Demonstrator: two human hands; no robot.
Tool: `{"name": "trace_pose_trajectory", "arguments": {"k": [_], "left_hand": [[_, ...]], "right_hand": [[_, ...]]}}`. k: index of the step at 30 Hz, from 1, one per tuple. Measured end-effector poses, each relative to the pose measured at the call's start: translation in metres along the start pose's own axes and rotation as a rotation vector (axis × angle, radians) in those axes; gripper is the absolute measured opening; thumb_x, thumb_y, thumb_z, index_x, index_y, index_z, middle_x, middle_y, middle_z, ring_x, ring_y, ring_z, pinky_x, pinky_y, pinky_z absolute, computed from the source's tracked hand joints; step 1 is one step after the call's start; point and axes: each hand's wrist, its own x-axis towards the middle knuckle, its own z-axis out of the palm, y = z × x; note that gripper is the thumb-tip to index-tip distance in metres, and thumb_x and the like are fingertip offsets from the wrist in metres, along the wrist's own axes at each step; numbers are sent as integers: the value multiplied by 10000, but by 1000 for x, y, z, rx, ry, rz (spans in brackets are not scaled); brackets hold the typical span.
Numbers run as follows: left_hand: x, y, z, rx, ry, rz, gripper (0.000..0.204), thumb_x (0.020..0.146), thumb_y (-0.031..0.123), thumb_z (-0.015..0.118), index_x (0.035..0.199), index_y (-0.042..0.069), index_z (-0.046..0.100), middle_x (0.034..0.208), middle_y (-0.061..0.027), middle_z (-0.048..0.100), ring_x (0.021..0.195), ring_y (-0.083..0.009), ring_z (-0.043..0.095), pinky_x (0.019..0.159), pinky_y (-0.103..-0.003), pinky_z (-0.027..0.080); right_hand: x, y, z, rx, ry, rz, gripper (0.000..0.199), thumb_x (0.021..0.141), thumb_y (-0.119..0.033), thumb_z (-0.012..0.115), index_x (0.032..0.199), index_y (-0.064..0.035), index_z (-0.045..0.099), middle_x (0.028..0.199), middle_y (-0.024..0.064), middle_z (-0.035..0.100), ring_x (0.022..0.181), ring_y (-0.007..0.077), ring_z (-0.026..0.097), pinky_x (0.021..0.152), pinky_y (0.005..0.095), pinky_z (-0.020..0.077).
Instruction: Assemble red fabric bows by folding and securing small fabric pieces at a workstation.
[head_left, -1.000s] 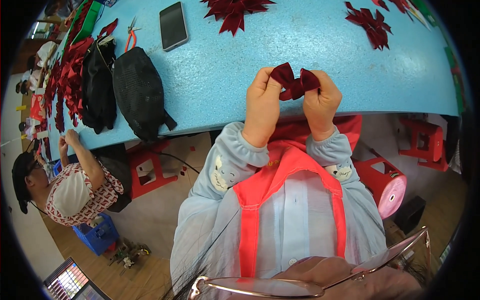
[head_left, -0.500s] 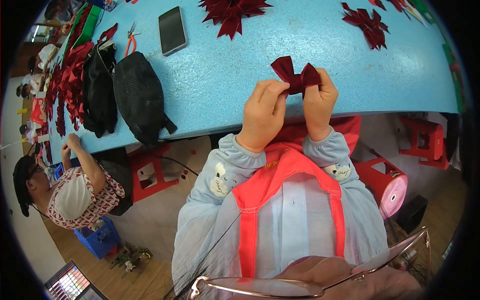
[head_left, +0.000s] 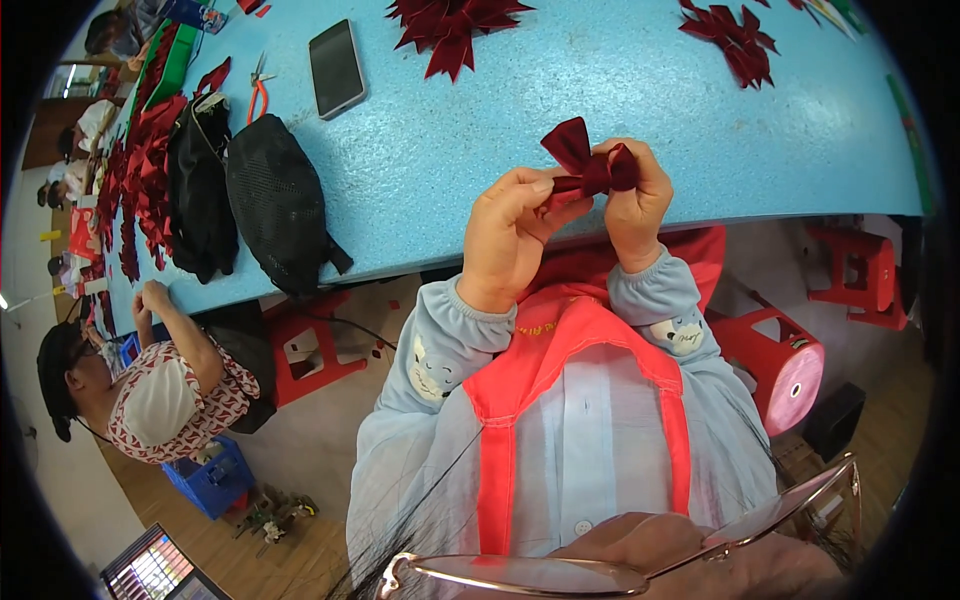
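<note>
A dark red velvet bow (head_left: 596, 176) is held between my two hands, just above the near edge of the blue table. One loop stands up and a tail lies toward the left. My left hand (head_left: 508, 228) pinches that left tail between thumb and fingers. On the other side, my right hand (head_left: 637, 203) grips the bow's right loop, thumb in front and fingers behind. Part of the loop is hidden by the fingers. Farther off on the table lie a pile of red velvet bows (head_left: 455, 28) and a smaller bunch of bows (head_left: 733, 45).
On the blue table (head_left: 430, 190) lie a phone (head_left: 338, 70), orange-handled pliers (head_left: 258, 92), black mesh bags (head_left: 275, 195) and a heap of red ribbon pieces (head_left: 150, 185). A co-worker (head_left: 165, 385) sits at left. Red stools (head_left: 775, 365) stand below the table's edge.
My left hand has shifted a little left and turned, its fingers now spread behind the bow's left tail. The bow has tilted slightly. My right hand keeps its grip.
</note>
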Motion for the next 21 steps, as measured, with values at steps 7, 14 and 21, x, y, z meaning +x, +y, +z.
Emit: {"name": "trace_pose_trajectory", "arguments": {"k": [7, 14, 21], "left_hand": [[5, -20, -11, 72, -48, -23, 223, 951, 216, 421, 961, 15, 514, 902, -98, 602, 813, -184, 604, 708, -324, 523], [2, -8, -3, 133, -36, -80, 212, 945, 211, 448, 1028, 22, 494, 922, -94, 589, 786, -174, 579, 641, -313, 509], [3, -4, -7, 313, -84, 16, 240, 880, 127, 543, 1077, -4, 500, 917, -90, 590, 814, -174, 571, 680, -310, 498]], "right_hand": [[-6, -12, 7, 118, 75, 182, 206, 943, -192, 459, 924, -24, 578, 750, -17, 543, 637, 26, 449, 545, 176, 357], [-1, -3, -1, 80, 26, 209, 204, 941, -193, 466, 931, -27, 584, 748, -23, 547, 610, 25, 444, 516, 180, 351], [1, -4, 2, 16, -1, 209, 211, 944, -189, 449, 926, -26, 583, 755, -26, 554, 613, 24, 448, 513, 180, 350]]}}
